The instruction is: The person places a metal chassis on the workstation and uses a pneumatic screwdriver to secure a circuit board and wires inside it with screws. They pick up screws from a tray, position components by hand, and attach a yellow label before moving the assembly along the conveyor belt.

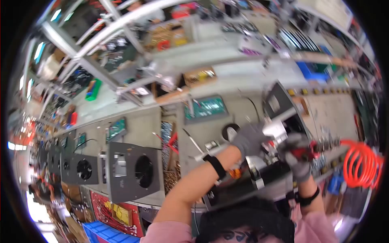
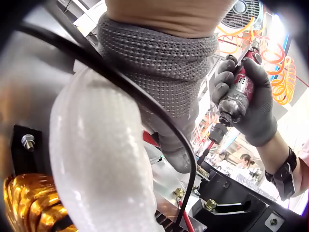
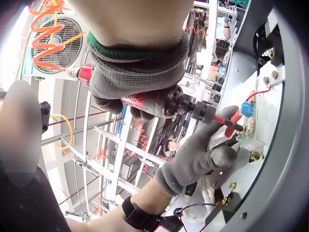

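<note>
My gloved right hand (image 1: 299,162) grips a red air screwdriver (image 2: 240,92), its fingers wrapped round the body. In the right wrist view the driver's bit (image 3: 226,122) reaches to a brass-coloured terminal beside a blue disc-shaped component (image 3: 247,108) with a red wire. My gloved left hand (image 3: 198,154) is at the same spot inside an open dark metal housing (image 3: 288,159). Its visible fingers are extended, the upper one alongside a short red tube (image 3: 233,124). A thick white sleeved bundle (image 2: 99,154) and a copper coil (image 2: 34,203) lie near the left wrist.
A coiled red air hose (image 1: 362,164) hangs at the right. Further dark housings with fans (image 1: 131,172) line the bench at the left. Green circuit boards (image 1: 208,107) lie behind. A black cable (image 2: 159,113) crosses before the left hand. A blue crate (image 1: 107,233) stands low left.
</note>
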Available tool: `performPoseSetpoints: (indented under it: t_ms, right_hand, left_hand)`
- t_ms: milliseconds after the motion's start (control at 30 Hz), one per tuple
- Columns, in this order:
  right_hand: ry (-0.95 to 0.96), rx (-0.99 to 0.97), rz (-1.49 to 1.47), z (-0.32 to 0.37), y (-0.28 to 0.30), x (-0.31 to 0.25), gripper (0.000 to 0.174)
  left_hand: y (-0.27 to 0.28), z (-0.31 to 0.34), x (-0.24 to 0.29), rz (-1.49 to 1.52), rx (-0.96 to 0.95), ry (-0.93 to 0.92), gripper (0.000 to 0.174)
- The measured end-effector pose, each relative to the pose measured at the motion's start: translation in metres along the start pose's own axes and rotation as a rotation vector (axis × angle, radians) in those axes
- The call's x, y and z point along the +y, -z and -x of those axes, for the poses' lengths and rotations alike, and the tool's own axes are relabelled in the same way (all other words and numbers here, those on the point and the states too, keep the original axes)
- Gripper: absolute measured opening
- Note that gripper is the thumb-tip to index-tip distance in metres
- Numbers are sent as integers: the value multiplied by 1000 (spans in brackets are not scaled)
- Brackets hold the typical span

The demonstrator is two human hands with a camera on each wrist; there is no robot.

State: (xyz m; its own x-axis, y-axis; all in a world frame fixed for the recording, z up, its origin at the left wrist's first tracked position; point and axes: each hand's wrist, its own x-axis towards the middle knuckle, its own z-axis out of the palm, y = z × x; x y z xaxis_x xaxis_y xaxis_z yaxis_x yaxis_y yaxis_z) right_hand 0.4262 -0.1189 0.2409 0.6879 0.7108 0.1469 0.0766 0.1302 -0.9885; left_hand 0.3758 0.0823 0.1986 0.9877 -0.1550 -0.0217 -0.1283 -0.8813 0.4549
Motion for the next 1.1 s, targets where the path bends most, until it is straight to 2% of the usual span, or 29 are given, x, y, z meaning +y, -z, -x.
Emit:
performPoseSetpoints:
  t_ms: [33,67,100,167,233,433,567,700,767,800,833,900,933,1100]
  right_hand:
    - [6,-11,-142,-4,3,-6,28]
    - [106,0,-131,-9,7,-12,30]
    - [330,-33,-83,-19,15,-10,33]
    - [198,92,-243,-14,17,-20,35]
    - [206,198,-127,-18,18,-15,37]
    - [188,137,-252,-22,20,5,35]
    - [199,151,-199,-25,18,10,32]
    - [210,80,-33,-33,14,2,24]
    - [390,-90,-5,-42,16,3,21]
    - [356,-168,-39,-46,16,0,18]
    - [352,-171,-41,-47,19,2,18]
    - [199,-153,-2,-47,26,7,16]
    - [123,-19,-131,-44,19,5,13]
    - [109,68,-177,-46,22,4,14]
  left_hand:
    - [-10,-2,-5,-21,33,-23,63]
    - [-14,0,-3,-61,48,-30,61]
    - [-11,-3,-2,-117,88,-25,59]
    - [-7,-4,2,-131,-32,48,58]
    - [-5,-5,3,-133,-59,44,59]
    - [0,-7,8,-135,-101,76,59]
    - [1,-7,8,-146,-109,84,57]
    - [-2,-7,7,-163,-82,72,55]
    - [-4,-7,6,-155,-81,76,54]
    - [-4,-7,6,-155,-72,71,54]
    - [-4,-7,6,-158,-61,68,54]
    - [-4,-7,5,-154,-59,75,55]
    - [-4,-7,5,-154,-68,80,55]
    - [-3,-11,9,-166,-48,67,56]
